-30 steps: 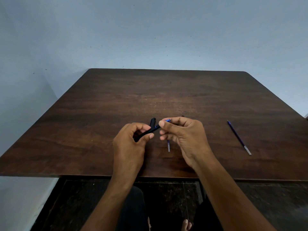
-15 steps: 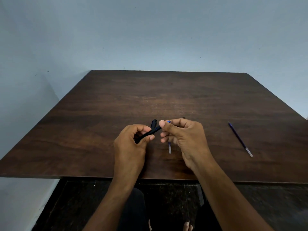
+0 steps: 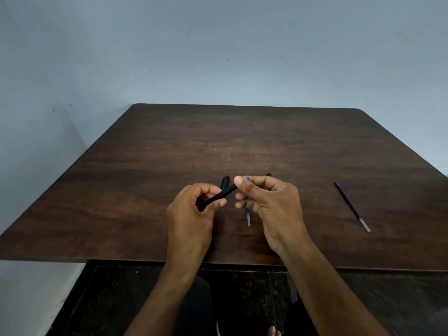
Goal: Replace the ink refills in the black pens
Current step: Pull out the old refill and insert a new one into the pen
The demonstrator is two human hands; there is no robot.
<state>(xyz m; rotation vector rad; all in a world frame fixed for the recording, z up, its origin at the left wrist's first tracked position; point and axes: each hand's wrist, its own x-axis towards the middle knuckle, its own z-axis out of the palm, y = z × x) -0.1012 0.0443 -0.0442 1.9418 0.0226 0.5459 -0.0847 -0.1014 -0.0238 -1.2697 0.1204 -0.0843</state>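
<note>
Black pen (image 3: 224, 193) sits above the counter's (image 3: 145, 178) near edge, gripped by the left hand (image 3: 194, 209); the right hand (image 3: 266, 202) pinches a blue-tipped refill (image 3: 246, 178) at its open end. Seemingly mid-swap; next needs straight, aligned sliding. A spare refill (image 3: 351, 206) lies toward the right edge.

Dark wooden table (image 3: 150, 180)

A blue refill (image 3: 351, 206) lies well right of the grip; another refill (image 3: 248, 219) lies just below it.

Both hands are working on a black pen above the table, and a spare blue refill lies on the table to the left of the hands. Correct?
Not quite. In the head view the spare blue refill lies to the right of the hands, not the left. The left hand and right hand do hold the black pen above the table.
</note>
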